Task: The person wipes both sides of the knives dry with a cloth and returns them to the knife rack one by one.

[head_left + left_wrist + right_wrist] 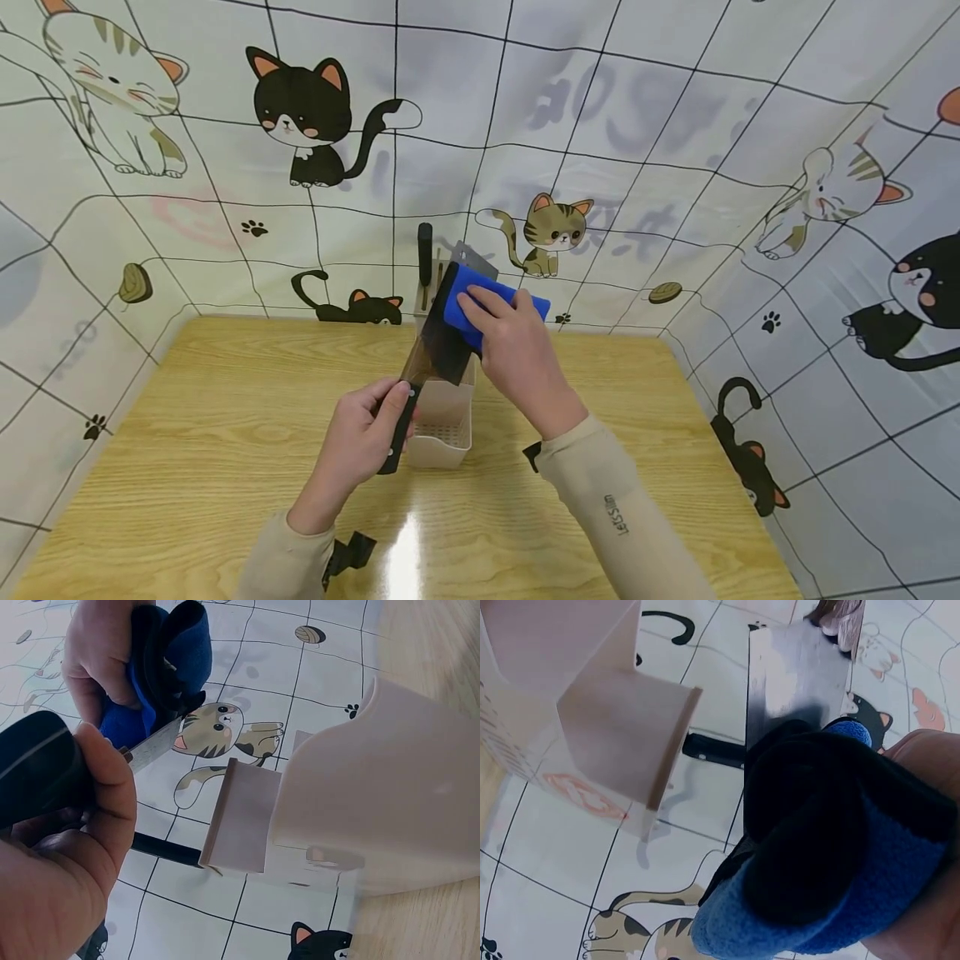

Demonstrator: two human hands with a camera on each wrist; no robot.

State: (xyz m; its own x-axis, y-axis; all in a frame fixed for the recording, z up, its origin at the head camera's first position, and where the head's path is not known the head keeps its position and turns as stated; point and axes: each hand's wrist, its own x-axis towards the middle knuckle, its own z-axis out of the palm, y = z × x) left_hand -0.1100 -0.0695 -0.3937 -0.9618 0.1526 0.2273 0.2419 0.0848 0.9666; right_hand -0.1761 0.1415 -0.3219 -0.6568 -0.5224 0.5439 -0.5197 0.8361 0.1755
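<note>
A cleaver with a broad metal blade (447, 354) slants across the head view, above a beige knife holder (438, 454). My left hand (360, 433) grips its black handle (397, 433). Folded round the upper part of the blade is a blue cloth (885, 892), dark on its other side. My right hand (525, 354) holds the cloth against the blade, with its fingers spread over the blue side. In the right wrist view the cloth hides much of the blade.
Behind the cleaver, a black-handled tool (425, 254) stands upright in the back of the holder. The holder rests on a wooden table (262, 400). A cat-print sheet (465, 92) hangs at the back and both sides.
</note>
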